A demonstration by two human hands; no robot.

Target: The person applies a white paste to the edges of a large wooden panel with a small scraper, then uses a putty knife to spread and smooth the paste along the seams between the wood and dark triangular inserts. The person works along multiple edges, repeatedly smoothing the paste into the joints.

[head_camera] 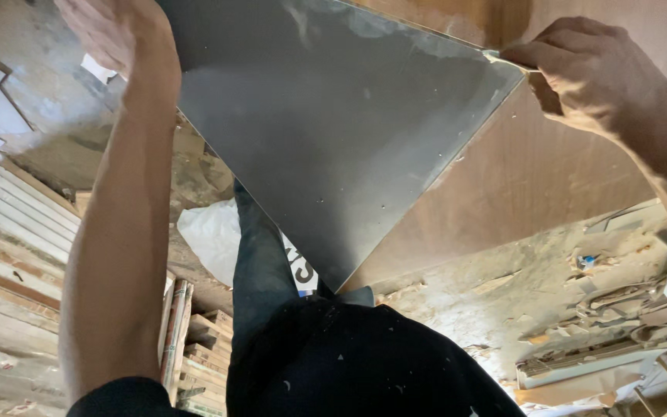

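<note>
1. Both of my hands are raised to a large, flat grey sheet with a dull metallic sheen (326, 131), which lies against a brown wooden board (534, 170).
2. My left hand (113, 31) is at the sheet's upper left edge; its fingers run out of the picture, so I cannot tell whether they grip or press.
3. My right hand (588, 69) is at the sheet's upper right corner, fingers curled and pinching a thin, pale film or edge strip (503, 58) right at that corner.
4. Seen from here, the sheet narrows to a sharp point low in the view, just above my dark, paint-flecked clothing (349, 363).
5. Its surface is smooth, hazy and smeared, lighter near the top, with small pale specks scattered across it; its edges are straight and thin.
6. Beside my left arm lie stacked pale wooden planks (9, 255), and a crumpled white plastic bag (210, 235) sits near my leg.
7. Dusty floor with wood scraps and debris (604, 309) spreads to my right.
</note>
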